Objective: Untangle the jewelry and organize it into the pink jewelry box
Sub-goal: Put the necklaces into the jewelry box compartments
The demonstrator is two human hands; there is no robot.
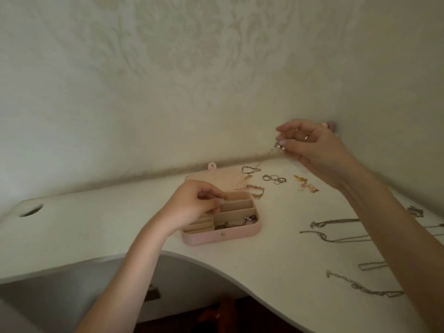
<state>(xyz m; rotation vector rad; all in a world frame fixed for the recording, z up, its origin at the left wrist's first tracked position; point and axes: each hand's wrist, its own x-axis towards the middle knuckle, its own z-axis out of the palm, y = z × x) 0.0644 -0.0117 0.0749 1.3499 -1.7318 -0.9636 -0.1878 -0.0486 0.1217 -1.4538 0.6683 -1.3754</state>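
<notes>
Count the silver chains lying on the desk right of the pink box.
4: two knotted chains side by side, a loop, a chunky-link chain nearest. The right forearm may hide others.

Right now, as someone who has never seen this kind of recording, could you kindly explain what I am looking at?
There is no machine: a person wears a camera on the head, looking down at both hands. On the white desk sits an open pink box with beige compartments, a few pieces already inside. The left hand pinches a thin gold chain over the box. The right hand is raised, pinching a small beaded piece. Rings, gold pieces and silver chains lie to the right.
</notes>
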